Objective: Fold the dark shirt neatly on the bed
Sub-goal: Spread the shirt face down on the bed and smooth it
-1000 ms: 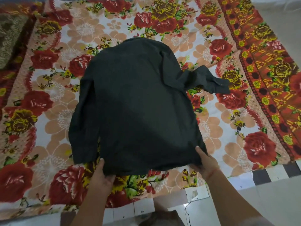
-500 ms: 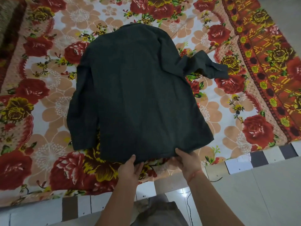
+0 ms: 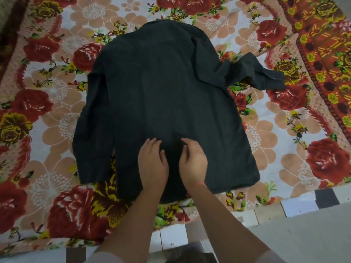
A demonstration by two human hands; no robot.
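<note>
The dark shirt (image 3: 161,88) lies spread flat, back up, on the flowered bedsheet (image 3: 55,122), with its collar at the far end. Its left sleeve (image 3: 93,141) lies folded down along the body. The right sleeve (image 3: 256,74) sticks out to the right, its cuff crumpled. My left hand (image 3: 152,164) and my right hand (image 3: 192,162) rest palm down side by side on the lower middle of the shirt, just above the hem. Neither hand holds any cloth. The right fingers are slightly curled against the fabric.
The bed's near edge runs under my forearms, with checked trim (image 3: 326,198) at the right. A pale tiled floor (image 3: 303,236) lies beyond the edge at the lower right. A dark cloth (image 3: 5,14) shows at the far left corner.
Both hands left the hem, came together at its middle, then slid up onto the shirt's lower back. The view moved closer to the shirt.
</note>
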